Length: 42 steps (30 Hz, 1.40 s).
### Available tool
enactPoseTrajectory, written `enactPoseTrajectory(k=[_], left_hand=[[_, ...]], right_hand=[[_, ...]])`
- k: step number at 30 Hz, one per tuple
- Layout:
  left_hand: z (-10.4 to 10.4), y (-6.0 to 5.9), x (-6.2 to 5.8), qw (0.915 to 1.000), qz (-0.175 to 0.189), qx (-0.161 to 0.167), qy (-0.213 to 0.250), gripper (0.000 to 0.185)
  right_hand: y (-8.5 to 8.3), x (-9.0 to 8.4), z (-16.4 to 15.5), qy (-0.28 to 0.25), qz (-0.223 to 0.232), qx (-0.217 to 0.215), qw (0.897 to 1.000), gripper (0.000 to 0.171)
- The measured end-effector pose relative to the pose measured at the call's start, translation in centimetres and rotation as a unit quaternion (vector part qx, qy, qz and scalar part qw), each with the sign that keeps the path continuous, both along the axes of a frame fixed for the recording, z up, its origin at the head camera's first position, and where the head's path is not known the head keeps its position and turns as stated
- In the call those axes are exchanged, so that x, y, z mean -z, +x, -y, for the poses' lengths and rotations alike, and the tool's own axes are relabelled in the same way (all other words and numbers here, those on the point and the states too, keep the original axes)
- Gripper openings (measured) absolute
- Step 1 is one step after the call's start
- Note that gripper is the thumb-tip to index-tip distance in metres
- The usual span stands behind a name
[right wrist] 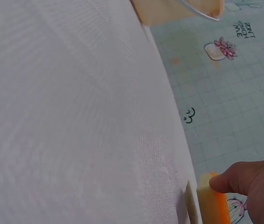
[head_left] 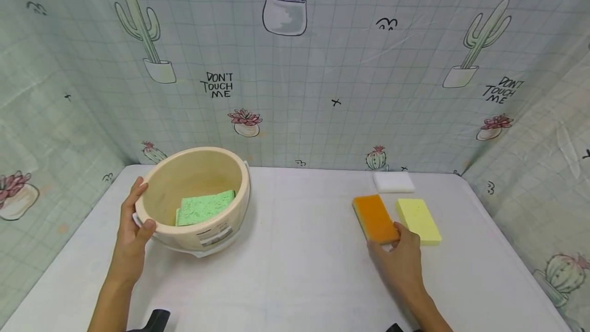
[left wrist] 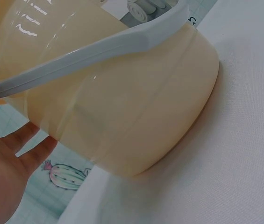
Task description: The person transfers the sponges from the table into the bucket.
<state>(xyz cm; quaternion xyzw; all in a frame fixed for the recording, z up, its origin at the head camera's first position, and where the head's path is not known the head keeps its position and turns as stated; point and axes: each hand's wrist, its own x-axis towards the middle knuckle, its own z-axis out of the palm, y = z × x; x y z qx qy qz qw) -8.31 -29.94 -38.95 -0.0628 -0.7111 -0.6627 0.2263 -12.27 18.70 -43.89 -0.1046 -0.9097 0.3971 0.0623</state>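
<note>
While the left hand gripped the tilted beige bowl by its rim, the right hand pinched the orange sponge.
Left wrist: fingers curled behind the bowl's wall. Right wrist: a fingertip pressed the sponge's end on the table.

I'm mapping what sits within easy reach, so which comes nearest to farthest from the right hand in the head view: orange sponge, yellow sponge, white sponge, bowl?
1. Orange sponge: in the right hand grip.
2. Yellow sponge: just beside, to the right.
3. White sponge: behind, by the wall.
4. Bowl: far left, held by the left hand.
</note>
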Motion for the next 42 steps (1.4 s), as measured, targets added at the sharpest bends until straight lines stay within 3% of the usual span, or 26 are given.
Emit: enactPoseTrajectory(k=[9, 17, 26, 37, 42], left_hand=[[0.0, 0.0, 0.0, 0.9999, 0.005, -0.004, -0.009, 0.065], [0.0, 0.1, -0.1, 0.9999, 0.007, -0.008, -0.013, 0.065], [-0.1, 0.1, -0.2, 0.9987, 0.022, -0.024, -0.038, 0.065], [-0.1, 0.1, -0.2, 0.9996, 0.009, -0.012, -0.022, 0.065], [-0.1, 0.1, -0.2, 0.9998, 0.006, -0.008, -0.016, 0.065]], right_hand=[[-0.3, -0.8, 0.2, 0.018, -0.044, -0.035, 0.998, 0.074], [-0.9, -2.0, 1.3, -0.003, -0.051, -0.07, 0.996, 0.07], [-1.7, -3.8, 3.5, -0.007, -0.099, -0.11, 0.989, 0.069], [-2.7, -6.7, 6.6, -0.031, -0.146, -0.174, 0.973, 0.069], [-3.4, -7.8, 8.2, -0.035, -0.186, -0.217, 0.958, 0.069]])
